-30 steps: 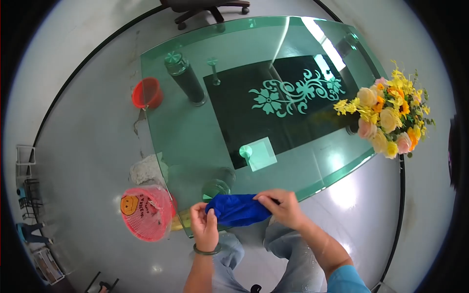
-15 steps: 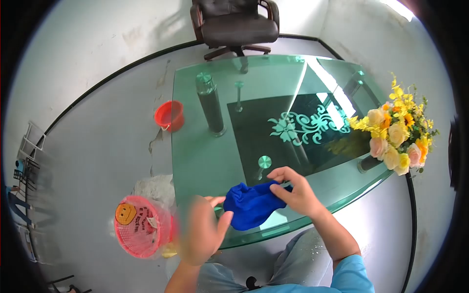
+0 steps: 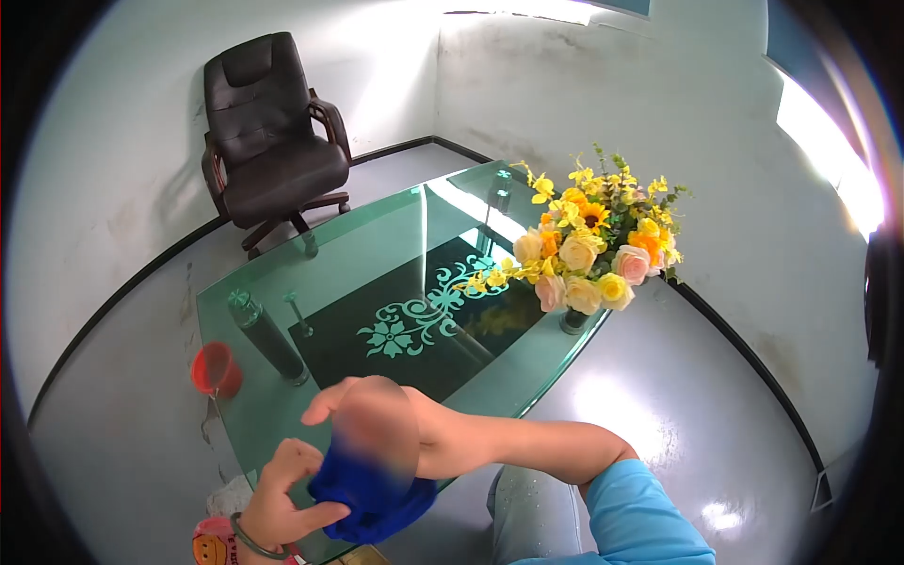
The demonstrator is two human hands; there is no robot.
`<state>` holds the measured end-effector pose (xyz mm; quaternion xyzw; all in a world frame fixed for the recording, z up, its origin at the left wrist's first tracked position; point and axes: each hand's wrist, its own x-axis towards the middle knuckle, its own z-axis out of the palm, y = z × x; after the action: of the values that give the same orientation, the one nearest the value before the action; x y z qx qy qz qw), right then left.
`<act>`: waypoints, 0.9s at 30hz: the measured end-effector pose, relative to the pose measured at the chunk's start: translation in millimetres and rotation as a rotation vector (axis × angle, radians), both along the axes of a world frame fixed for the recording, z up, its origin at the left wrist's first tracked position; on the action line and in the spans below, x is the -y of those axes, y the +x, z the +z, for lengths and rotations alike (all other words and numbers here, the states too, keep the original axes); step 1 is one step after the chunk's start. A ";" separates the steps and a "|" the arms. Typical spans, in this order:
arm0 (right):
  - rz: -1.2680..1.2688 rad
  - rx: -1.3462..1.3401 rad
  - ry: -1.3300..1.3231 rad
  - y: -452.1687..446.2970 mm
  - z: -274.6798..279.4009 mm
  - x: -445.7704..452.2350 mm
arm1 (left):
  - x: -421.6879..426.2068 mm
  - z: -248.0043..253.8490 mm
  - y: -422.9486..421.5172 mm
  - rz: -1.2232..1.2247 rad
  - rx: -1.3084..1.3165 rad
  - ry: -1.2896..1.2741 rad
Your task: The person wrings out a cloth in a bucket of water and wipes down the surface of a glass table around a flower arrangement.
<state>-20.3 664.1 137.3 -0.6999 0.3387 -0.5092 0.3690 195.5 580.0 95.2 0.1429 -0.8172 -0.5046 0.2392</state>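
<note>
A bunched blue cloth (image 3: pixel 372 499) hangs between my two hands, over the near edge of the glass table. At its left side my left hand (image 3: pixel 282 490), with a bangle at the wrist, has curled fingers and thumb closed around the cloth's edge. My right hand (image 3: pixel 400 433) reaches across from the right and grips the cloth from above. One of its fingers points left; a blurred patch hides the rest of its fingers and the cloth's upper part.
The green glass table (image 3: pixel 226 395) has a floral panel and metal legs. A vase of yellow and pink flowers (image 3: pixel 584 254) stands at its right end. Behind it is a brown office chair (image 3: pixel 273 151). On the floor at left are a red bucket (image 3: pixel 217 370) and a pink basket (image 3: pixel 215 527).
My view has swung up and to the right. The cloth now hangs closer to the table's near left side, and my right hand has come across toward my left.
</note>
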 end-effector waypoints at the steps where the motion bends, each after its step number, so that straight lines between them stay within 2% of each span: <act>1: 0.000 0.005 -0.025 -0.9 6.7 0.9 | -0.8 4.4 -2.4 -0.047 -0.054 0.201; 2: 0.001 0.007 -0.027 -1.6 10.1 3.5 | -0.7 4.9 -1.7 -0.046 -0.052 0.199; 4: -0.075 0.017 -0.033 -2.8 15.5 8.1 | 2.4 3.2 3.1 -0.066 -0.056 0.601; 6: -0.080 0.042 -0.019 -7.0 15.6 11.6 | 10.2 -9.4 0.6 -0.017 -0.070 0.610; 8: -0.169 -0.158 -0.212 -12.6 15.1 15.1 | 13.7 -9.1 0.4 0.170 -0.023 0.236; 9: -0.199 -0.141 -0.166 -14.1 22.0 13.0 | 11.3 1.1 -1.5 0.265 0.022 0.069; 10: -0.228 -0.182 -0.204 -19.2 20.0 17.2 | 14.4 10.1 1.3 0.301 0.044 0.073; 12: -0.221 -0.085 -0.103 -24.1 23.1 24.8 | 22.9 27.5 11.6 0.422 -0.009 -0.150; 14: -0.125 -0.209 0.083 -31.7 43.1 23.9 | 27.4 45.5 13.1 0.522 -0.073 -0.434; 15: -0.120 -0.409 -0.021 -38.1 45.5 29.3 | 26.1 51.9 8.9 0.551 -0.055 -0.435; 17: -0.111 -0.559 -0.126 -47.2 44.8 40.5 | 22.3 61.5 -2.6 0.661 -0.269 -0.320; 18: -0.103 -0.639 -0.235 -53.1 40.6 49.1 | 24.0 64.9 -4.2 0.677 -0.260 -0.327; 20: -0.235 -0.776 -0.162 -59.4 37.1 53.5 | 28.4 65.6 -4.8 0.680 -0.306 -0.357; 22: -0.314 -0.781 -0.162 -59.9 30.0 55.2 | 33.6 56.2 -0.6 0.738 -0.312 -0.442; 24: -0.483 -0.533 -0.232 -60.6 24.7 53.1 | 32.5 48.2 9.0 0.795 -0.462 -0.211; 25: -0.542 -0.431 -0.196 -56.0 24.6 46.0 | 28.8 43.1 16.1 0.786 -0.488 -0.194; 27: -0.516 -0.444 -0.256 -52.7 19.1 28.5 | 7.4 34.8 29.1 0.784 -0.422 -0.219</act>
<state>-73.1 635.6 156.3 -0.7255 0.5093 -0.4596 0.0552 224.6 572.6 129.9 0.3096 -0.6833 -0.3045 0.5870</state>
